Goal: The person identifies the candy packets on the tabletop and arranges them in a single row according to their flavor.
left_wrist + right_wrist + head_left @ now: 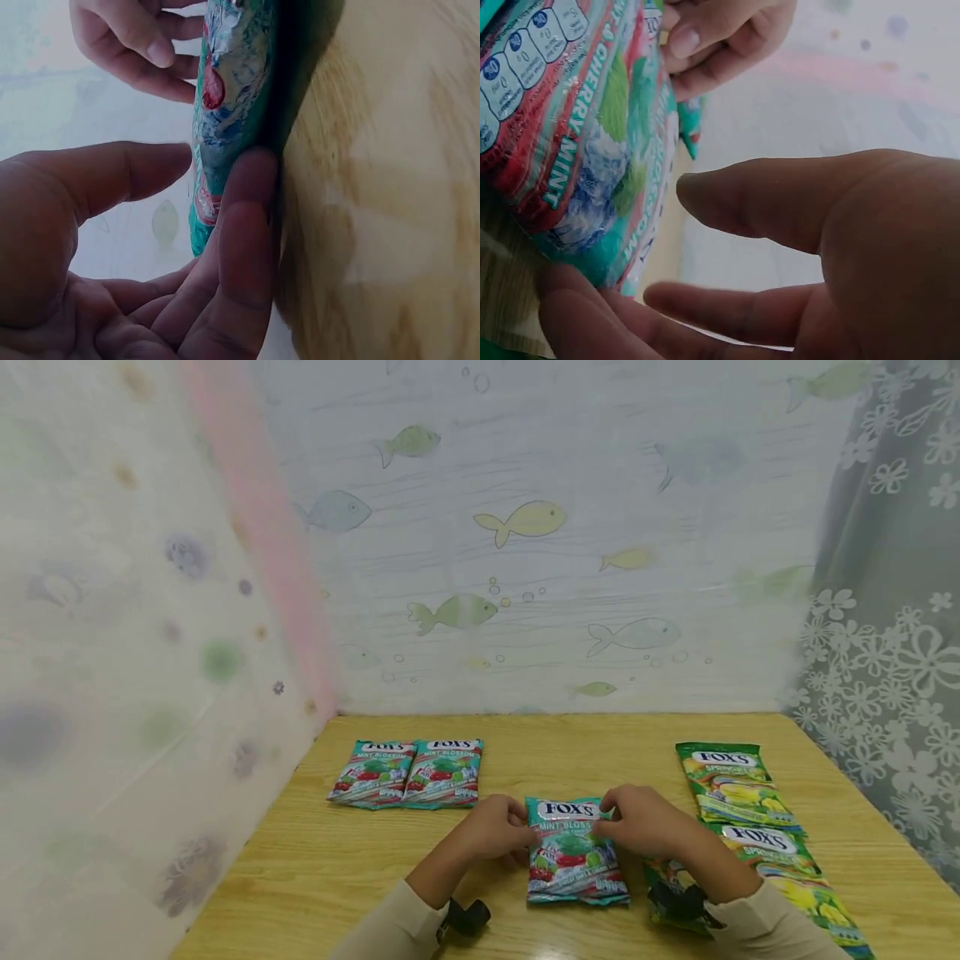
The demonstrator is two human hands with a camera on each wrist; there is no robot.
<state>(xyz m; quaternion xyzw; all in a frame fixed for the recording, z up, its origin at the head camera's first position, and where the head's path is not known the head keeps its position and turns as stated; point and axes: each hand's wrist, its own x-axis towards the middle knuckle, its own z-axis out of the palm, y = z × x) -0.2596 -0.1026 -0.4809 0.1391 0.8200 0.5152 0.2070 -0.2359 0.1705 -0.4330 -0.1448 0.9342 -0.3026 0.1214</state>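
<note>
Packet, glossy teal plastic, pillow-shaped [573, 852], lying on the yellow wood-grain table [315, 860] between the two hands; front lettered "FOX'S" on a white oval, "MINT BLOSSOM" below, over red cherries and green leaves. Right wrist view adds "CHERRY MINT" and a row of white panels, figures too small to read. Left hand [491, 828]: loose, clasping nothing, fingertips at the packet's left edge. Right hand [647, 822]: likewise loose, fingers at the right edge, thumb apart from the wrapper in its wrist view. Two matching teal packets [444, 775], side by side, far left; both marked "FOX'S MINT BLOSSOM". Three green-and-yellow plastic packets [738, 787], right side; two read "FOX'S" and "SPRING", remainder unclear; the third lies partly hidden below the right wrist.
</note>
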